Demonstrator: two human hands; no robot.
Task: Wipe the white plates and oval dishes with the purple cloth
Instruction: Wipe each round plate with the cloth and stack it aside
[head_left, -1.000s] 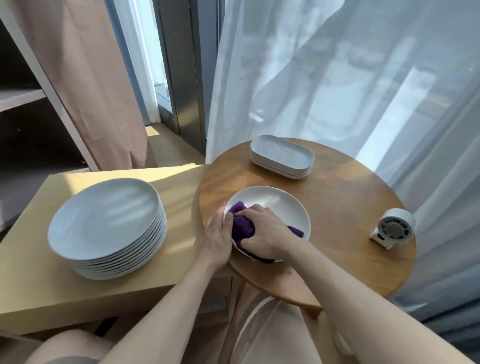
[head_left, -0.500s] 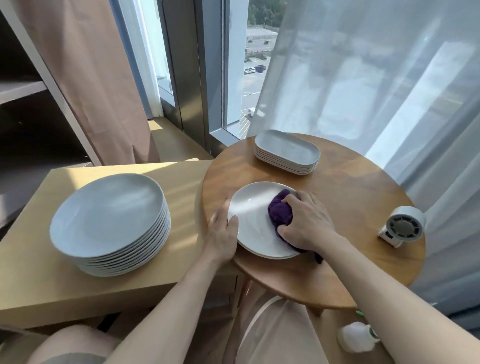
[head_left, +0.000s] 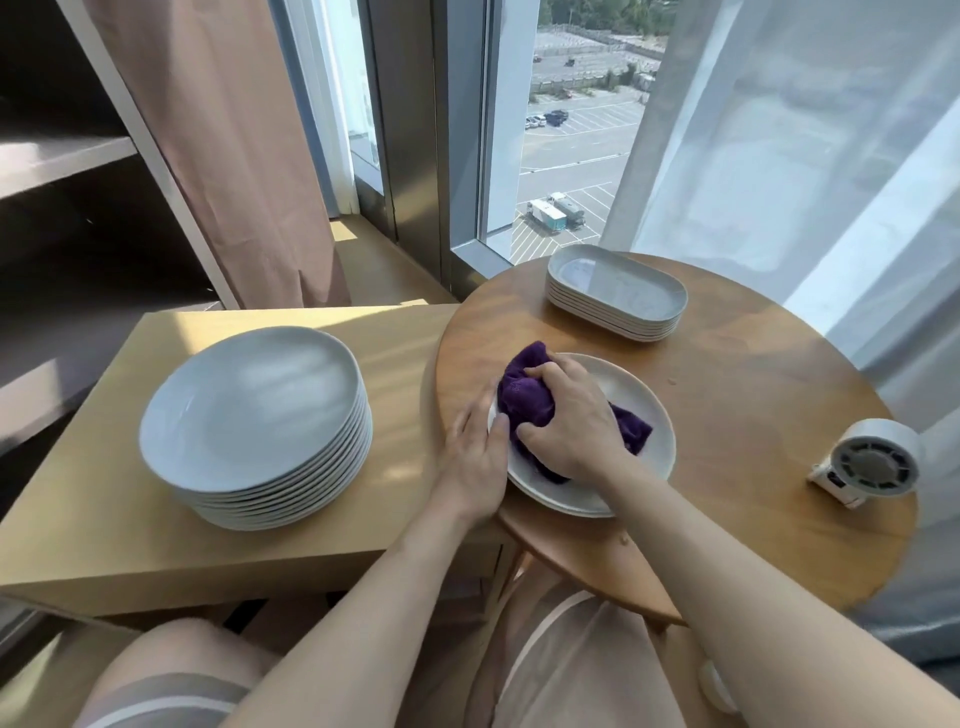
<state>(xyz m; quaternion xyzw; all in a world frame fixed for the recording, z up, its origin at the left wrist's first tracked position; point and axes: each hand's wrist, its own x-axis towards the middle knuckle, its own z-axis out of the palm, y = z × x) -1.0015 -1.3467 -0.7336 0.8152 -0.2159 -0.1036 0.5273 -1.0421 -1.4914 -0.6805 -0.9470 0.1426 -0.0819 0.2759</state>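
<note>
A white round plate lies on the round wooden table near its left edge. My right hand grips the bunched purple cloth and presses it on the plate's left part. My left hand holds the plate's left rim, thumb on top. A tall stack of white round plates stands on the light square table to the left. A stack of white oval dishes sits at the round table's far side.
A small white fan sits near the round table's right edge. Sheer curtains hang behind and to the right, a brown curtain and dark shelves at the left. My knees are below the tables.
My right hand has swept the cloth from the plate's right side back to its far left part. The left hand stays on the rim. The camera has tilted up.
</note>
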